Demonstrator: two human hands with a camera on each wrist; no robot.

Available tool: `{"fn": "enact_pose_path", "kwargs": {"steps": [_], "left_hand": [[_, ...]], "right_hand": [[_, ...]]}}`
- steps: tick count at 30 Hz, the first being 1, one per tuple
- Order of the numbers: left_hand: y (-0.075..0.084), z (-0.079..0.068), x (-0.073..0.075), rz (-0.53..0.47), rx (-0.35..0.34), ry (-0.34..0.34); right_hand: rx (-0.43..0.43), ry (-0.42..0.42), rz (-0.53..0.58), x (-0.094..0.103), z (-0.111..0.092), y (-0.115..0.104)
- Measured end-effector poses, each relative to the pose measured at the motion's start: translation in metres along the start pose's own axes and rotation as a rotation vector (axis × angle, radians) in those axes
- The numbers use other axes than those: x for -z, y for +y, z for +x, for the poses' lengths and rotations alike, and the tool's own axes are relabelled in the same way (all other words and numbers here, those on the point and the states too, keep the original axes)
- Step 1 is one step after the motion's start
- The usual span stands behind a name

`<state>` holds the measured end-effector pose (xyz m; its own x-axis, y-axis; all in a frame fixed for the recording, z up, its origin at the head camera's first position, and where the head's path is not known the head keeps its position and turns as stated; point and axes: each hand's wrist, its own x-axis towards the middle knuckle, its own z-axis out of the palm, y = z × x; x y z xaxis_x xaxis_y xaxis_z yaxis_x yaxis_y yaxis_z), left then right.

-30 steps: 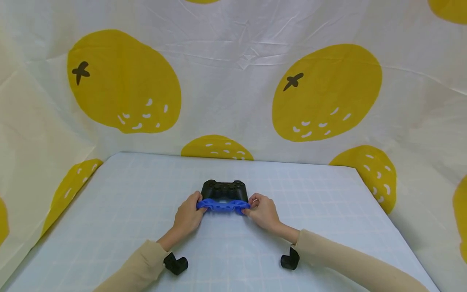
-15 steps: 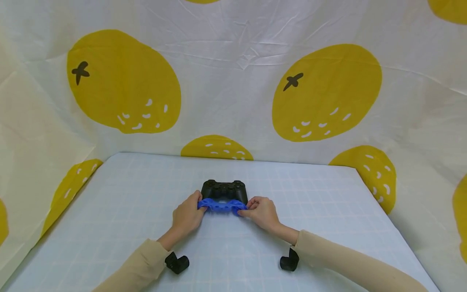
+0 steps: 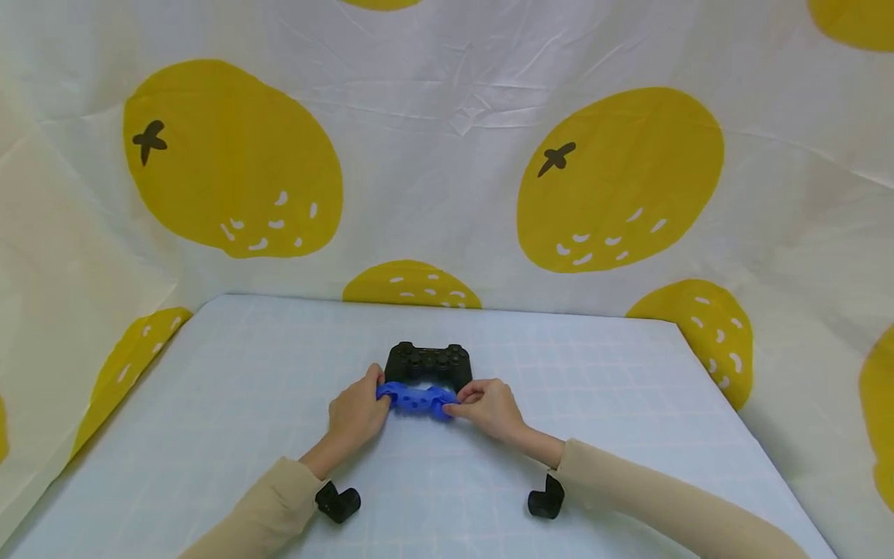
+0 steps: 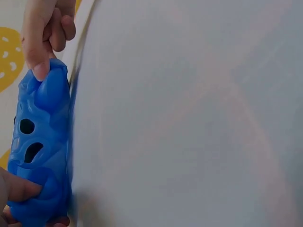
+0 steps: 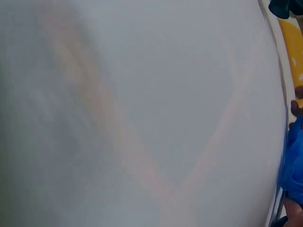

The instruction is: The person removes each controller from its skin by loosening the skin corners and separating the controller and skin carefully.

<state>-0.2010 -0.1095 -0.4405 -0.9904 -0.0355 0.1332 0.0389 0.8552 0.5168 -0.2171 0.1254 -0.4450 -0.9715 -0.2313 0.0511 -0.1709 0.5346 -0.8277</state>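
Note:
A blue silicone controller cover [image 3: 415,399] is stretched between the two hands, just in front of a black game controller [image 3: 427,360] on the table. My left hand [image 3: 355,415] grips the cover's left end; in the left wrist view the thumb [image 4: 21,188] presses into the soft blue skin [image 4: 45,127], which has holes along it. With thumb and fingers, my right hand [image 3: 494,413] pinches the other end, which is bunched up. At the edge of the right wrist view only a strip of the cover [image 5: 293,163] shows.
The table wears a pale blue checked cloth [image 3: 447,489]. Behind and beside it hangs a white sheet [image 3: 433,155] printed with yellow fruit. A black wrist camera sits on each wrist, the left one [image 3: 338,503] and the right one [image 3: 545,498].
My right hand has drawn inward to the left and slightly toward me, bunching the cover's right end. The left hand has hardly moved, and the controller stays in place.

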Motion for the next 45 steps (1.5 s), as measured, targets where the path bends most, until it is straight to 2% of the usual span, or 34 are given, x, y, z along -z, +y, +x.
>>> {"fn": "enact_pose_path", "kwargs": {"steps": [5, 8, 11, 13, 16, 20, 24, 30, 35, 41, 45], "left_hand": [[-0.002, -0.002, 0.003, -0.019, -0.023, -0.002], [-0.001, -0.002, 0.006, -0.016, -0.076, 0.005], [-0.001, -0.001, 0.011, -0.02, -0.132, -0.024], [0.0, 0.0, 0.015, -0.04, -0.148, -0.076], [-0.003, 0.004, 0.02, -0.1, -0.151, -0.189], [-0.008, 0.01, 0.025, -0.26, -0.148, -0.369], [-0.015, 0.013, 0.026, -0.422, -0.193, -0.51], [-0.024, 0.016, 0.022, -0.552, -0.283, -0.585], [-0.029, 0.016, 0.018, -0.582, -0.352, -0.65], [-0.027, 0.02, 0.015, -0.619, -0.424, -0.782], [-0.023, 0.021, 0.017, -0.644, -0.427, -0.872]], "right_hand": [[0.055, -0.012, -0.004, 0.006, -0.002, 0.005], [0.097, -0.023, -0.022, 0.01, -0.001, 0.007], [0.131, -0.04, -0.038, 0.016, 0.0, 0.007], [0.141, -0.05, -0.038, 0.02, 0.0, 0.007], [0.145, -0.084, -0.008, 0.026, 0.0, 0.008], [0.11, -0.191, 0.121, 0.034, 0.0, 0.012], [0.059, -0.284, 0.244, 0.041, 0.002, 0.019], [0.065, -0.369, 0.401, 0.045, 0.003, 0.027], [0.093, -0.465, 0.551, 0.041, 0.0, 0.032], [0.134, -0.551, 0.715, 0.044, -0.003, 0.039], [0.21, -0.646, 0.742, 0.051, -0.002, 0.04]]}}
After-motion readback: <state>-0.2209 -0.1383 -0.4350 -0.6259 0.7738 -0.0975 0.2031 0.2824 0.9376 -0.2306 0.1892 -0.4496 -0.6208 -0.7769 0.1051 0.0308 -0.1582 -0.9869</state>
